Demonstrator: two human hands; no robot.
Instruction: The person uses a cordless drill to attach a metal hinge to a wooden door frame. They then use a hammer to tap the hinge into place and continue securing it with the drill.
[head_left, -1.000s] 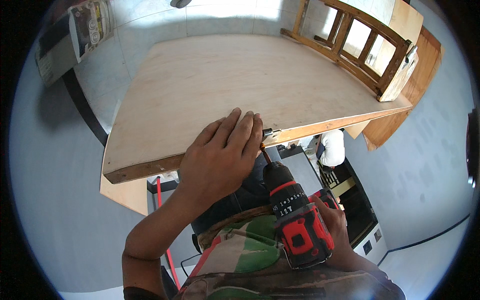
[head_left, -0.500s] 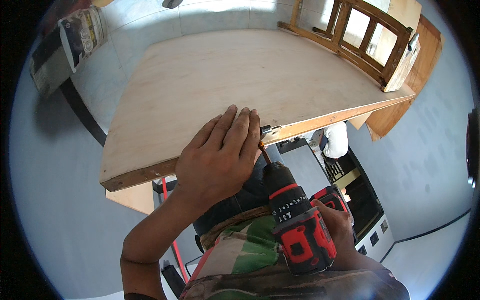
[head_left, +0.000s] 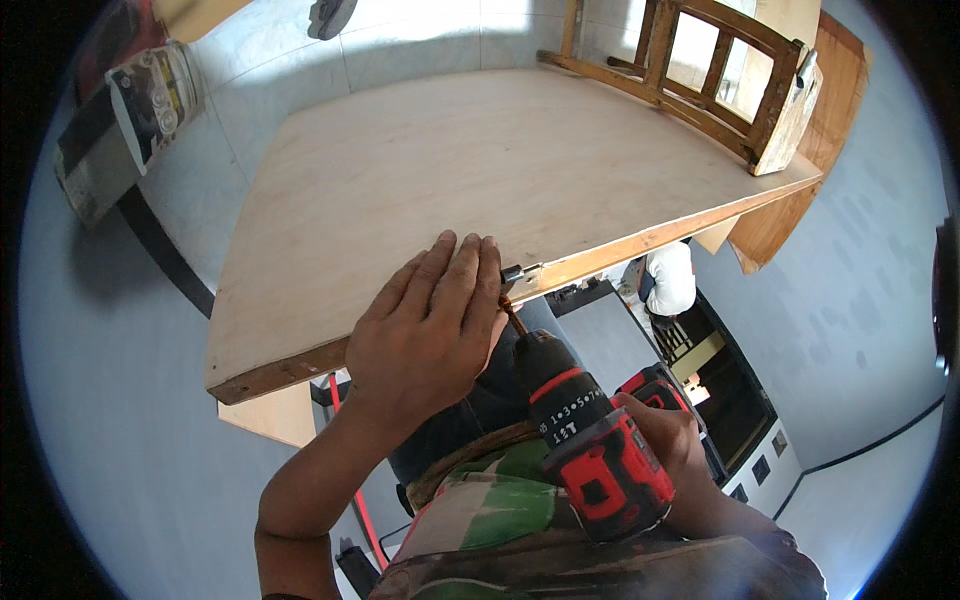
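A pale wooden panel (head_left: 420, 160) stretches out in front of me, with its raw timber edge toward my body. My left hand (head_left: 425, 325) lies over that edge, fingers straight and flat on the top face; its thumb is mostly hidden. In my right hand (head_left: 665, 435) is a red and black cordless drill (head_left: 600, 455), held by its handle. The drill's thin bit (head_left: 515, 320) points at the near edge, close to my left fingers. Whether its tip is in the wood cannot be told. Beside my index finger sits a small dark and silver metal piece (head_left: 515, 272).
A brown wooden frame with slats (head_left: 715, 75) stands on the panel's far right corner. Behind it leans a brown board (head_left: 840, 130). A transparent-sided container (head_left: 155, 100) is at upper left. Lower down, beyond the panel edge, a person in a white top (head_left: 670, 280) is visible.
The view has shifted slightly. My left hand and the drill appear a little further left, and the drill leans slightly more. Both hands keep the same hold.
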